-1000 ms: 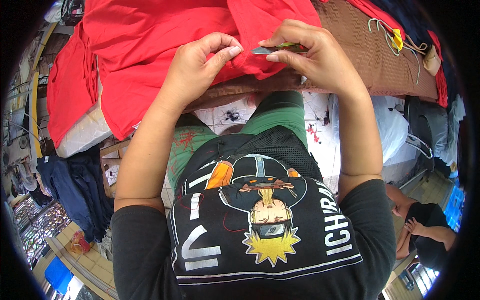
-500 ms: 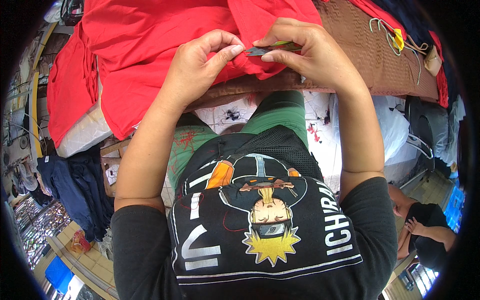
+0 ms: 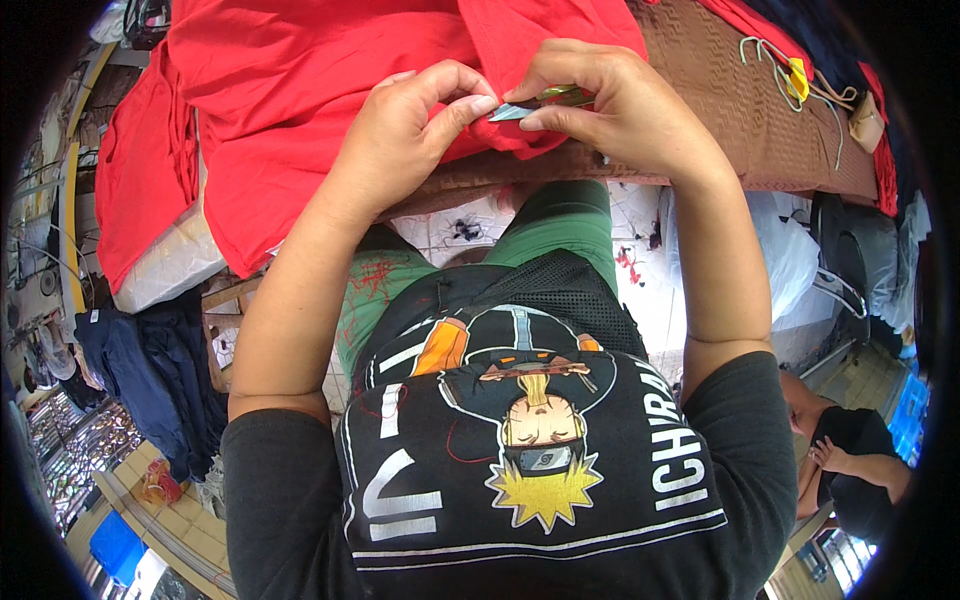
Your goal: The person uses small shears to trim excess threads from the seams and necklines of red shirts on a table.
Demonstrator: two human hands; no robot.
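Observation:
Red cloth (image 3: 320,90) lies spread and rumpled over the table in front of me. My right hand (image 3: 600,100) grips a small pair of thread snips (image 3: 513,112), blades pointing left and a greenish-yellow handle showing between the fingers. Close to the blade tips, my left hand (image 3: 425,115) pinches thumb and forefinger together above the cloth. Whatever sits in that pinch is too small to tell. Both hands are over the near edge of the red cloth.
A brown patterned cover (image 3: 740,110) drapes the table's right side, with a yellow tag (image 3: 797,80) and cords on it. Dark blue clothing (image 3: 160,370) hangs at the left. A clear plastic bag (image 3: 790,255) stands at the right; another person (image 3: 850,455) sits behind it.
The snips have turned in my right hand, so the blades now show a brighter, flatter side. My left hand has shifted slightly to the right. The cloth has barely moved.

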